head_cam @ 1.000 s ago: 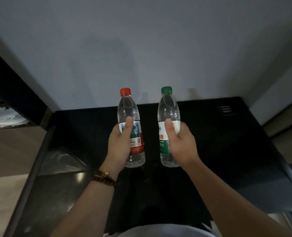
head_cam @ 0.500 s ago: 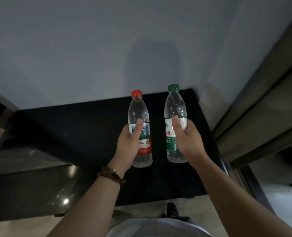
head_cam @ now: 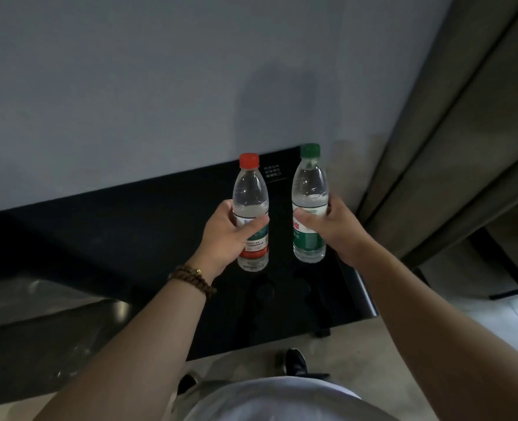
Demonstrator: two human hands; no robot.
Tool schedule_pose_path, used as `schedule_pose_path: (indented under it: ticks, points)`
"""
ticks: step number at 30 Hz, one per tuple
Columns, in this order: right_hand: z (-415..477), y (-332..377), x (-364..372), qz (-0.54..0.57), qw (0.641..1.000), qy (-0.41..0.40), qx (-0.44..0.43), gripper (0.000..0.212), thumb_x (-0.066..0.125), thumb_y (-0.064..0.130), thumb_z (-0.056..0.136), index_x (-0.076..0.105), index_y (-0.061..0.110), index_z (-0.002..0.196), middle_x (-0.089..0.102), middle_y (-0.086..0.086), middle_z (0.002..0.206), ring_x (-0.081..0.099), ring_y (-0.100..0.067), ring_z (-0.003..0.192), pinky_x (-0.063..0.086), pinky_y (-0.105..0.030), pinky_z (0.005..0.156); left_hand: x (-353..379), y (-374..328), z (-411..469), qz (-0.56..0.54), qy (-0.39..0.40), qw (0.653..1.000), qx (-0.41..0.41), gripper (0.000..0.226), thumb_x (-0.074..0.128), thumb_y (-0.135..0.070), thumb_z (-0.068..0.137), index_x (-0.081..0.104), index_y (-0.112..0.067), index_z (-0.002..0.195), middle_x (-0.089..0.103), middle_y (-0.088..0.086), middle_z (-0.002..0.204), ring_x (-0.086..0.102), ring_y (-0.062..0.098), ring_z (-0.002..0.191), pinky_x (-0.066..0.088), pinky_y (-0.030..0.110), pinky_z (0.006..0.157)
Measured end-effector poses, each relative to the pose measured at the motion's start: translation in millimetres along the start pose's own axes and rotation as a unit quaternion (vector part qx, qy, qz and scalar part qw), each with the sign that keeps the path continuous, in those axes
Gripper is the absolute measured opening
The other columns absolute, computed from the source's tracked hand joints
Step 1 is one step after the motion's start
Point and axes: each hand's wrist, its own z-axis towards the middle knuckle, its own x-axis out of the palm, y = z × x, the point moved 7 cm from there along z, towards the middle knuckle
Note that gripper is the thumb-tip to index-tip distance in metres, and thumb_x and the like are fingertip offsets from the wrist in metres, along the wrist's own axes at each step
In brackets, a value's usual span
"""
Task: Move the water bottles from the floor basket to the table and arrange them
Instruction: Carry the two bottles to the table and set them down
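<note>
Head view, frame centre: left hand (head_cam: 226, 235) grips the red-capped bottle (head_cam: 251, 214), right hand (head_cam: 333, 227) grips the green-capped bottle (head_cam: 309, 205), both upright above the black bench (head_cam: 115, 226).

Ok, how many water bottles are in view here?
2. The red-capped bottle is held in the left hand, the green-capped bottle in the right hand, both over the black table. The basket is out of view, so others may exist.

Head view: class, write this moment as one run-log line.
left grip: holds red-capped bottle | right grip: holds green-capped bottle | bottles: roughly upright, over black table
</note>
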Motion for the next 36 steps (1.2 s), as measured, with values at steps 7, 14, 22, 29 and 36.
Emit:
schedule_pose_path:
  ticks: [7,14,22,29,36]
  points:
    - [28,-10,-20,-0.085,0.996,0.026,0.007,0.072,0.094,0.041,0.058,0.061,0.026,0.120,0.075,0.002,0.108,0.074,-0.017,0.100,0.059,-0.046,0.094,26,12,39,0.087,0.021,0.996,0.003,0.051,0.083,-0.025,0.082,0.057,-0.027,0.126,0.065,-0.010,0.119,0.062,0.009,0.113,0.053,0.042,0.102]
    - [73,-33,-24,-0.180,0.982,0.057,0.023,0.061,0.093,0.033,0.060,0.064,0.030,0.114,0.075,0.006,0.103,0.072,-0.015,0.099,0.058,-0.046,0.095,40,35,77,0.141,0.032,0.989,-0.023,0.063,0.086,-0.024,0.078,0.056,-0.026,0.133,0.065,-0.006,0.126,0.062,0.015,0.120,0.051,0.046,0.106]
    - [99,-33,-19,-0.267,0.959,0.096,-0.001,0.044,0.088,0.018,0.077,0.065,0.018,0.114,0.072,-0.004,0.107,0.069,-0.022,0.102,0.056,-0.041,0.096,45,46,111,0.186,0.050,0.980,-0.039,0.068,0.090,-0.023,0.074,0.059,-0.025,0.133,0.067,-0.006,0.127,0.063,0.015,0.121,0.051,0.044,0.107]
    - [112,-40,-20,-0.268,0.957,0.108,0.005,0.063,0.089,0.022,0.076,0.057,0.019,0.130,0.069,-0.002,0.116,0.066,-0.023,0.112,0.052,-0.042,0.102,48,57,121,0.162,0.059,0.983,-0.060,0.066,0.089,-0.016,0.075,0.059,-0.023,0.134,0.066,-0.006,0.127,0.062,0.014,0.122,0.050,0.043,0.108]
    - [113,-42,-18,-0.297,0.946,0.129,0.001,0.070,0.086,0.020,0.080,0.050,0.014,0.140,0.066,-0.005,0.123,0.064,-0.024,0.114,0.051,-0.041,0.103,52,62,116,0.140,0.051,0.986,-0.070,0.064,0.086,-0.008,0.078,0.055,-0.024,0.133,0.063,-0.009,0.123,0.060,0.011,0.120,0.049,0.038,0.108]
